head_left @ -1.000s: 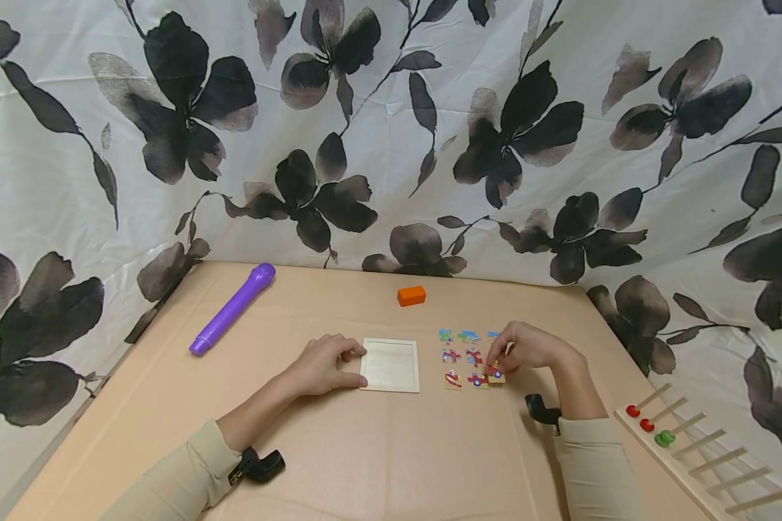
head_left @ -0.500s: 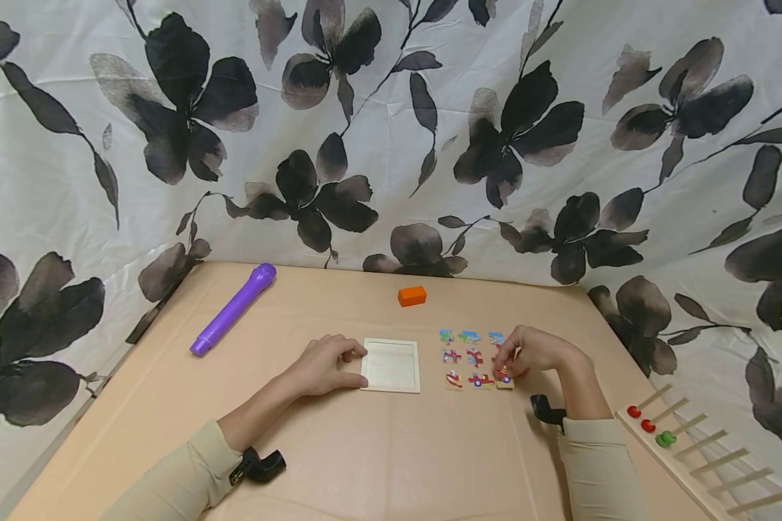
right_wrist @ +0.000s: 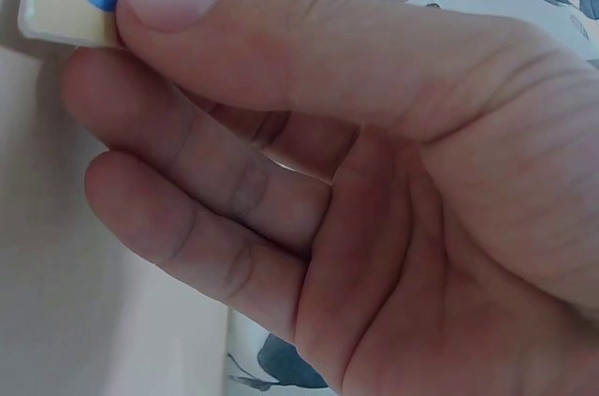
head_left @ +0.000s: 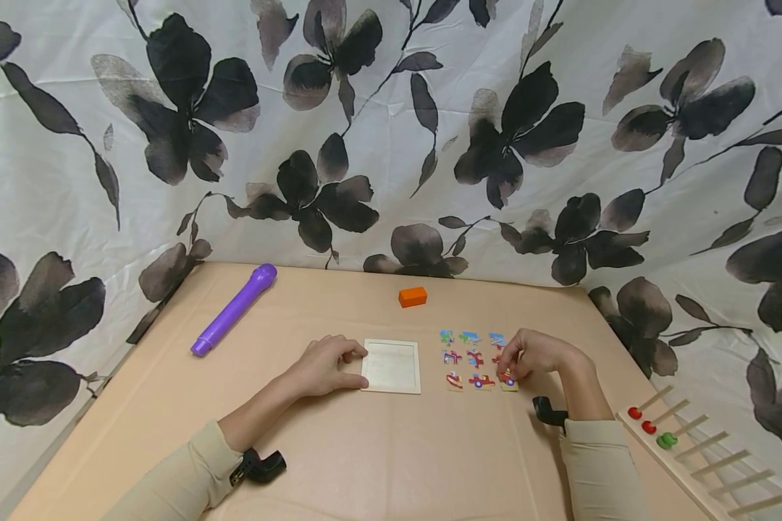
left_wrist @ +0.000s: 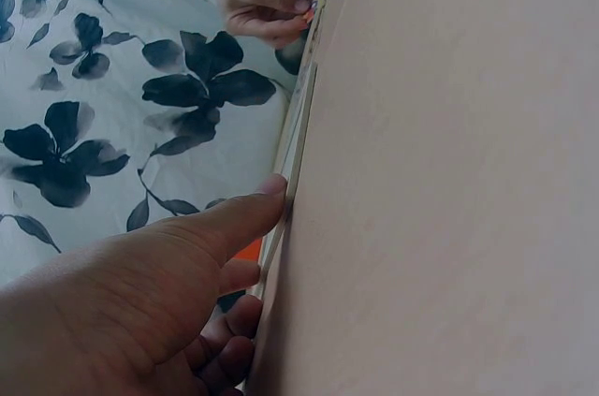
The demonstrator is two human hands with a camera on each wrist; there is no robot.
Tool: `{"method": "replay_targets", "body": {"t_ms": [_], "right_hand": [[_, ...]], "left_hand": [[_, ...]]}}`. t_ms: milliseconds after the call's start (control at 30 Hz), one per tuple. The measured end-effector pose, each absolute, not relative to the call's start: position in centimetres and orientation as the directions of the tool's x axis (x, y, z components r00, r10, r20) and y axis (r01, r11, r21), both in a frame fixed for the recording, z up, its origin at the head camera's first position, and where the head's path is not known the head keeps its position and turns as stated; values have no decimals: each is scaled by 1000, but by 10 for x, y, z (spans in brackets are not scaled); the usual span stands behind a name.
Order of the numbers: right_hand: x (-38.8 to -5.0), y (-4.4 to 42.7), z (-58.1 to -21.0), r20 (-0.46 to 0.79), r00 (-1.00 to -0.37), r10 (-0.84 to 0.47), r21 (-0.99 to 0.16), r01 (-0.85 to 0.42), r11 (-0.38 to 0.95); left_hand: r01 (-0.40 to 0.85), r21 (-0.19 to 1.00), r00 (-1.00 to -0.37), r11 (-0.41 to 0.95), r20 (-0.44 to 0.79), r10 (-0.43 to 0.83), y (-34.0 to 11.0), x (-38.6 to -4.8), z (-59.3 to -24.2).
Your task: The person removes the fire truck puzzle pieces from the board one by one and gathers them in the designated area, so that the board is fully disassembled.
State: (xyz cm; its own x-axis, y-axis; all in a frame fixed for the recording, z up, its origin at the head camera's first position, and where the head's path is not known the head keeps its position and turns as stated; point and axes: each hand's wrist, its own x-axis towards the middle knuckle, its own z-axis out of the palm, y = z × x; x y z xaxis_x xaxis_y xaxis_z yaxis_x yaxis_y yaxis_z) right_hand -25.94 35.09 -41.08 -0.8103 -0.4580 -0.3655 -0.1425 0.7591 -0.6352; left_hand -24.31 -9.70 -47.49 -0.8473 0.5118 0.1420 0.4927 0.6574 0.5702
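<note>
A shallow pale wooden puzzle tray [head_left: 391, 366] lies flat in the middle of the table. My left hand [head_left: 326, 366] holds it by its left edge; in the left wrist view the thumb [left_wrist: 257, 213] is on the rim and the fingers are curled beside it. To the tray's right, several colourful jigsaw pieces [head_left: 474, 358] lie in rows. My right hand [head_left: 542, 354] pinches a jigsaw piece [head_left: 510, 383] at the bottom right of these rows. The right wrist view shows this piece [right_wrist: 56, 3] with a blue and white wheel, under the thumb. A piece above it is partly hidden by the hand.
An orange block [head_left: 413, 297] lies near the back edge. A purple tube-shaped object [head_left: 233, 310] lies at the back left. On the right stands a wooden peg rack [head_left: 697, 463] with red and green pieces on its pegs. A floral cloth [head_left: 391, 130] hangs behind the table.
My right hand has slid slightly right with the pinched jigsaw piece, opening a gap between it and the piece on its left. The left hand and tray have stayed in place.
</note>
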Motion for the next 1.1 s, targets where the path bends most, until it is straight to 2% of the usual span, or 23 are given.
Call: {"method": "replay_targets", "body": {"t_ms": [467,1100], "right_hand": [[-259,356,-415,-400,-814,-422,-630,-91,772],[-259,356,-417,-384,-814,-437,-656,-92,749]], "left_hand": [[487,572,-849,660,134,511,-97,-242,-475],[478,569,-854,669,124,505,-96,-244,-475]]}}
